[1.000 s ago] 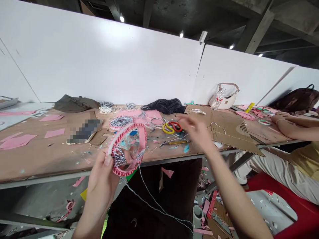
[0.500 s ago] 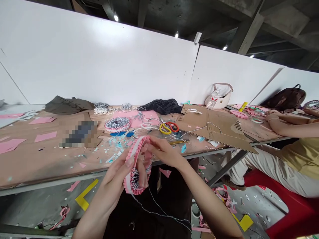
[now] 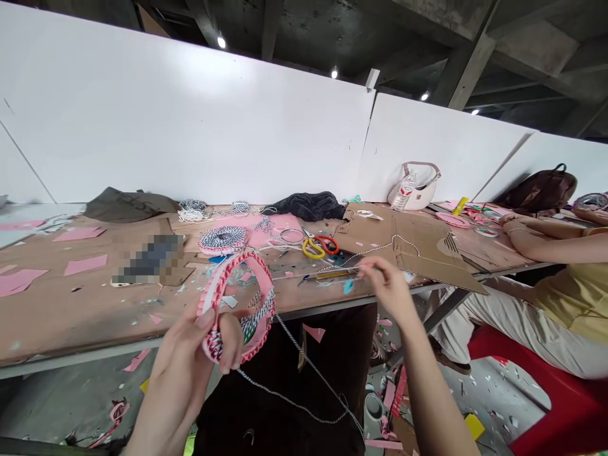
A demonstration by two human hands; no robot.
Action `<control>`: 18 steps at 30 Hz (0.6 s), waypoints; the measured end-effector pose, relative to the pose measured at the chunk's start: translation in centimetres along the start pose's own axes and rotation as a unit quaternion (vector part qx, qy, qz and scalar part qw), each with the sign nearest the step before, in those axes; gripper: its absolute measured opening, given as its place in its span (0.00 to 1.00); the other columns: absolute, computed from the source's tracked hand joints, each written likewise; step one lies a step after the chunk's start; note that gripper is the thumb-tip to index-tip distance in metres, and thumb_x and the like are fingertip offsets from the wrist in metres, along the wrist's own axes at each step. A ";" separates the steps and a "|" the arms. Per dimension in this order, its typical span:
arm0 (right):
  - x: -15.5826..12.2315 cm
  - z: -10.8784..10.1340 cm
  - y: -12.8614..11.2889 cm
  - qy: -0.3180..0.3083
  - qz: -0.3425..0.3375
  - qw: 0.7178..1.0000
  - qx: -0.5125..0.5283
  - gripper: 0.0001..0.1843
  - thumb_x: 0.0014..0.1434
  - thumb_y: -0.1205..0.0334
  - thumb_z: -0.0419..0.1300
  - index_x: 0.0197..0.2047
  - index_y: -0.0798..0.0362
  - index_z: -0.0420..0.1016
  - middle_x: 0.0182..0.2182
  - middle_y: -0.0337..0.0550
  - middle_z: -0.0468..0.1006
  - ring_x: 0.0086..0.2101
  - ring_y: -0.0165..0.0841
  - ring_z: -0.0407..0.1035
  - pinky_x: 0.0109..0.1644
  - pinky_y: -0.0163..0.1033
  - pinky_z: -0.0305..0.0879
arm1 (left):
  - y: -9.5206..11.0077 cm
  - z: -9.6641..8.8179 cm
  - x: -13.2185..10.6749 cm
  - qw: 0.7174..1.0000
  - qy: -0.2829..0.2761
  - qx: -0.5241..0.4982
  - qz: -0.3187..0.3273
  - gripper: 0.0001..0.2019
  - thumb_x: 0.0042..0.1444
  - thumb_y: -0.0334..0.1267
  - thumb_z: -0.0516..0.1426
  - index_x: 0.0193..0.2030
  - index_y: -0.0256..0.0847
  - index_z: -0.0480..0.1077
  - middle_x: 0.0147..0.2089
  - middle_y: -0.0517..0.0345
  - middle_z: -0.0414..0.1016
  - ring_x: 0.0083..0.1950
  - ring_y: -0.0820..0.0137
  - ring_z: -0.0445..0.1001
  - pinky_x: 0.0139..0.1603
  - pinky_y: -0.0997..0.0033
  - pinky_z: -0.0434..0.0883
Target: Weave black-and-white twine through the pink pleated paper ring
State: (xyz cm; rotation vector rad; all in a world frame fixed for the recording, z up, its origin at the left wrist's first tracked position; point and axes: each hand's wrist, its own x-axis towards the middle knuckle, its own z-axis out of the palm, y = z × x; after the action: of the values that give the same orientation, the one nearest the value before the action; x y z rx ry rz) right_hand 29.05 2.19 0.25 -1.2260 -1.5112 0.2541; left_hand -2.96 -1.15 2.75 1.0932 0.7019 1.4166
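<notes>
My left hand (image 3: 194, 342) grips a pink ring-shaped loom (image 3: 266, 342) with a notched rim and a white band around its side. The loom is tilted up above the table's front edge, its opening partly showing. Black-and-white cord (image 3: 256, 322) is strung across its lower part, and loose strands hang below it. Out to the right, my right hand (image 3: 389, 288) has thumb and fingers pinched together. A thin strand seems to run from the loom to these fingertips, though blur makes it faint. A finished-looking woven pink disc (image 3: 222, 239) lies behind the loom.
Yellow-and-red-handled scissors (image 3: 320, 246), a phone (image 3: 149, 259), pink paper scraps (image 3: 85, 265) and a cardboard sheet (image 3: 403, 240) lie on the table. A dark cloth (image 3: 308, 206), a bottle (image 3: 405, 192) and a bag (image 3: 425, 190) stand along the white partition. At right, another person's forearm (image 3: 555, 244) rests there.
My right hand has left the loom and moved out to the right, fingers pinched. The loom has shifted left and turned, so more of its opening shows.
</notes>
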 end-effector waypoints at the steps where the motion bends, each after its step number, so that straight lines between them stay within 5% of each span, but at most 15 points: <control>1: 0.1 -1.6 1.1 0.038 0.006 0.999 -0.007 0.11 0.64 0.53 0.60 0.37 0.51 0.75 0.29 0.41 0.78 0.33 0.36 0.73 0.43 0.40 0.68 | 0.0 -0.3 -0.1 1.000 -0.002 -0.003 -0.002 0.09 0.62 0.43 0.57 0.42 0.42 0.74 0.15 0.68 0.64 0.19 0.70 0.60 0.40 0.62 0.70; 5: 0.9 -5.8 5.1 0.117 0.025 0.993 -0.019 0.15 0.59 0.47 0.63 0.36 0.52 0.75 0.32 0.43 0.79 0.36 0.38 0.73 0.46 0.43 0.68 | 0.0 -0.9 -0.1 0.999 -0.026 -0.023 -0.011 0.06 0.58 0.42 0.62 0.35 0.44 0.73 0.21 0.67 0.67 0.22 0.73 0.64 0.44 0.65 0.69; 9: 2.5 -7.1 7.9 0.180 0.046 0.982 -0.018 0.18 0.51 0.45 0.66 0.33 0.52 0.76 0.32 0.45 0.78 0.37 0.40 0.72 0.49 0.47 0.67 | -0.2 -0.7 0.2 1.000 -0.024 -0.020 -0.005 0.16 0.64 0.51 0.58 0.30 0.42 0.70 0.19 0.70 0.58 0.19 0.78 0.54 0.42 0.68 0.68; 14: 4.8 -8.0 10.0 0.288 0.053 0.956 0.022 0.20 0.49 0.43 0.66 0.31 0.50 0.70 0.29 0.43 0.75 0.37 0.40 0.71 0.51 0.52 0.68 | -0.7 -1.1 -0.2 0.999 -0.020 0.034 0.026 0.13 0.63 0.49 0.59 0.33 0.44 0.71 0.21 0.64 0.64 0.24 0.71 0.59 0.36 0.69 0.65; 18: 5.2 -7.4 9.0 0.216 0.044 0.968 0.118 0.21 0.53 0.39 0.63 0.32 0.48 0.66 0.28 0.39 0.73 0.35 0.38 0.72 0.48 0.49 0.72 | -0.6 -1.6 -0.6 0.996 -0.015 0.054 0.072 0.08 0.64 0.45 0.59 0.37 0.45 0.73 0.23 0.62 0.67 0.29 0.68 0.63 0.39 0.69 0.64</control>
State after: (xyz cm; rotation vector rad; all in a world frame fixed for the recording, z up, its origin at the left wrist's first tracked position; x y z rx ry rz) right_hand 40.87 6.94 -0.47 -1.0738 -1.0209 0.2026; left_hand -4.21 -1.39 1.51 1.2679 0.6960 1.4955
